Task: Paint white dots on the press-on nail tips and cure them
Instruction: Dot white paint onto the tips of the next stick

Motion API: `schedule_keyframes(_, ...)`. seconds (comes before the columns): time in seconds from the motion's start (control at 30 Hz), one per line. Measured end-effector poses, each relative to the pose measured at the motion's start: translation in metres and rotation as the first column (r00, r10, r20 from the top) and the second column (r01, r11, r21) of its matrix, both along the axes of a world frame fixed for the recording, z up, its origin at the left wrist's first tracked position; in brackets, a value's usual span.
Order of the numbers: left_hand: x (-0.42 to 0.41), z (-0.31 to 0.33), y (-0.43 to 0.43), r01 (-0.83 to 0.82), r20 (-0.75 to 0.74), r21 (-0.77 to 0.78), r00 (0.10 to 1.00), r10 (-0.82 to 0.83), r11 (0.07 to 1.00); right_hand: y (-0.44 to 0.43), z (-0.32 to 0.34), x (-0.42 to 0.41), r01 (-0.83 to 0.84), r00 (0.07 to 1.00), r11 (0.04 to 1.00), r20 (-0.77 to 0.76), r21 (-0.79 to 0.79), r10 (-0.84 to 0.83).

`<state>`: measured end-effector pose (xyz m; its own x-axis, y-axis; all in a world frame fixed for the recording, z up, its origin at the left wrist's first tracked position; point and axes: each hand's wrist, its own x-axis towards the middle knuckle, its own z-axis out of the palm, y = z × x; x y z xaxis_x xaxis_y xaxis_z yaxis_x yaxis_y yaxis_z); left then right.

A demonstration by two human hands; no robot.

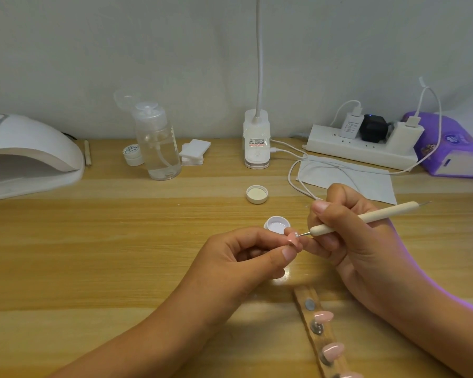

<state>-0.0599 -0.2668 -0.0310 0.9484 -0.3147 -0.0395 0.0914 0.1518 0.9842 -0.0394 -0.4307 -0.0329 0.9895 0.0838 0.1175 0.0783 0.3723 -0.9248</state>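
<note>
My left hand (246,257) pinches a pink press-on nail tip (375,238) between thumb and fingers, just in front of a small open pot of white paint (276,223). My right hand (347,227) grips a cream dotting pen (363,217) like a pencil. Its metal point touches the top of the held tip, where white marks show. A wooden holder strip (328,341) lies at the lower right with more pink nail tips (332,350) on its round mounts. The white curing lamp (28,154) stands at the far left.
The pot's lid (256,194) lies upside down behind the paint pot. Along the wall stand a clear pump bottle (159,143), a small white jar (133,155), cotton pads (193,151), a clip lamp base (256,140), a power strip (363,144) with cables, and a purple tissue pack (453,148).
</note>
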Motion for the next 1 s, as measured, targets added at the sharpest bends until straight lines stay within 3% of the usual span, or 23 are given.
schedule_keyframes(1.0,-0.0012,-0.0006,0.001,0.001,-0.012,0.006,1.0,-0.001,1.0,-0.0012,-0.0015,0.0018,-0.024,1.0,1.0,0.004,-0.009,0.024)
